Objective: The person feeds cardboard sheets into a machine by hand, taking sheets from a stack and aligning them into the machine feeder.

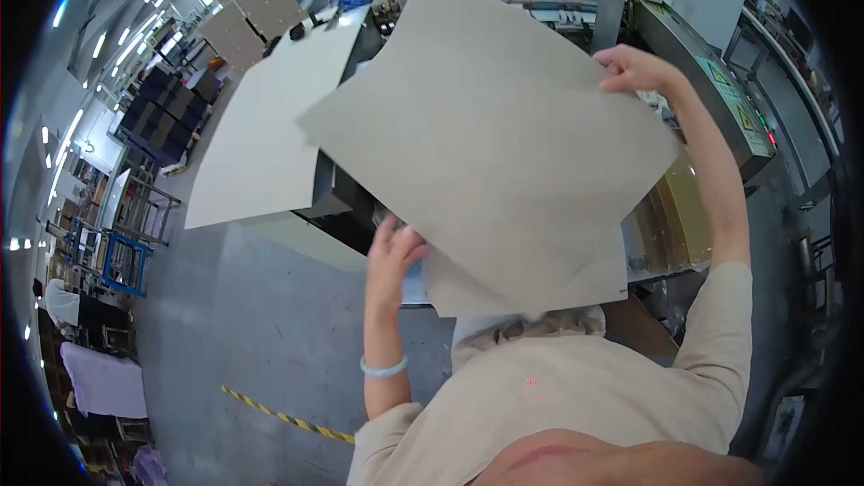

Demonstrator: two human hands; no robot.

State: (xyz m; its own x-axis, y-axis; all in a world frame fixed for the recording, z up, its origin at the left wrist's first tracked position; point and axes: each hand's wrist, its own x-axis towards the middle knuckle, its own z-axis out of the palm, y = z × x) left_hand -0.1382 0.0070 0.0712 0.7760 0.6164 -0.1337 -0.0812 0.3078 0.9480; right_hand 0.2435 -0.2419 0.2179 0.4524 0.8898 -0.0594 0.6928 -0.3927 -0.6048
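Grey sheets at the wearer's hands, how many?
2 visible. The upper sheet is turned cornerwise, right hand on its far right edge, left hand by its near left edge. The lower sheet shows beneath it, near the waist. More could be hidden underneath.

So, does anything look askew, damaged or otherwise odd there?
The large beige rectangular cardboard sheet in the right hand sits askew, turned cornerwise over the pale flat cardboard sheet beneath, so their edges don't line up. That may just be handling. I see nothing clearly spilled or torn.
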